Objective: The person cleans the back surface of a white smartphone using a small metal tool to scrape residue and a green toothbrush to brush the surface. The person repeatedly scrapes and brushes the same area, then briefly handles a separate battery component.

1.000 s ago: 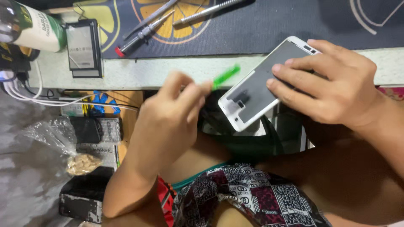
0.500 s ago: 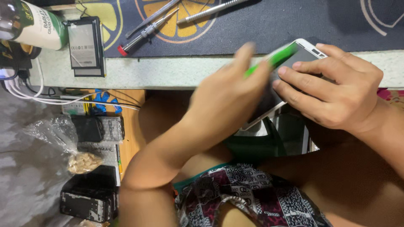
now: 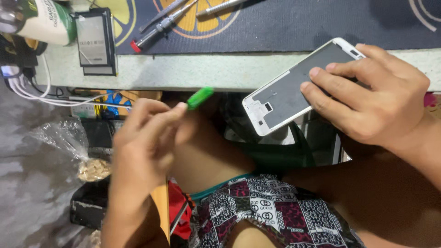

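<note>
My right hand (image 3: 372, 98) grips a white phone frame (image 3: 294, 89) with a dark inner panel, holding it tilted over the table's front edge. Its fingers lie across the panel's right half. My left hand (image 3: 147, 142) is lower and to the left, over my lap, pinching a small green tool (image 3: 200, 97) between thumb and fingertips. The tool's green end points up and right, apart from the phone frame.
A dark work mat (image 3: 285, 23) covers the pale table (image 3: 206, 71). On it lie a red-tipped screwdriver (image 3: 158, 28), a metal tool (image 3: 220, 7) and a phone battery (image 3: 94, 42). A bottle (image 3: 41, 20) and white cables (image 3: 27, 89) sit at left. A plastic bag (image 3: 69, 147) lies on the floor.
My left hand pulled the green tool away from the phone frame, down and to the left. My right hand keeps the frame almost where it was.
</note>
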